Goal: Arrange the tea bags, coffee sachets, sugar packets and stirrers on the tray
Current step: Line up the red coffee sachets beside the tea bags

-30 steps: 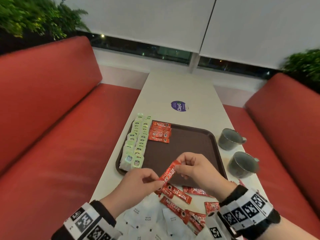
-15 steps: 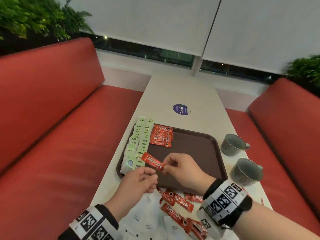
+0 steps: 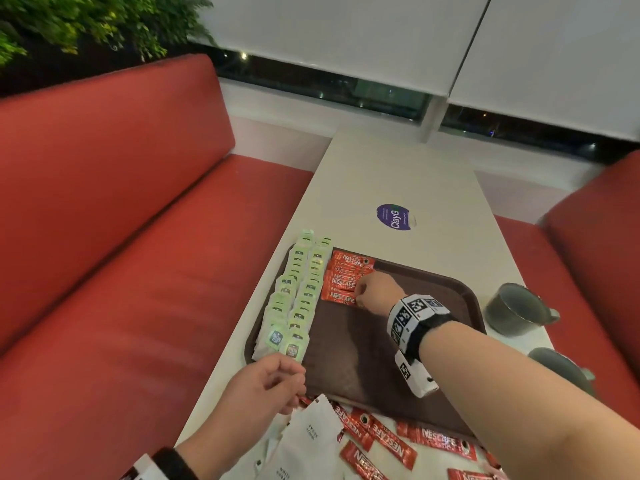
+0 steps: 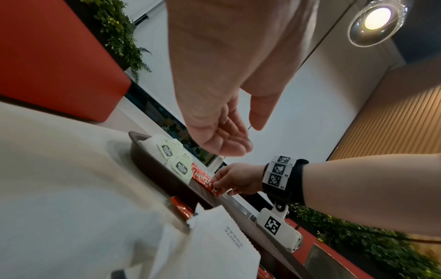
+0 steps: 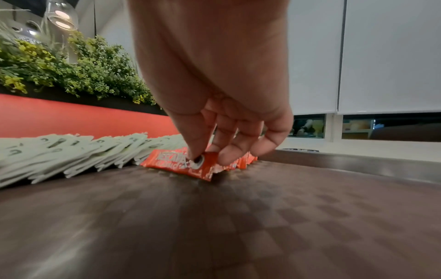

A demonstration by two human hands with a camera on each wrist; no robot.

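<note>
Right hand point(image 3: 375, 291) pinches a sachet point(image 3: 341, 298) on the tray point(image 3: 433, 292); left hand point(image 3: 266, 384) hangs relaxed, grip released

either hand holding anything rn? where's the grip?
Right hand pinches a Nescafe coffee sachet at its right end, on the tray. Left hand holds nothing.

The right forearm point(image 3: 519, 393) is bare, with no sleeve. The right wrist carries a black strap point(image 3: 420, 327) ringed with white tiles printed with black square-code markers, and a white block point(image 3: 414, 375) with one more marker hangs at its 6 o'clock side. The left wrist point(image 3: 162, 462) wears a black band beside a white marker piece.
</note>
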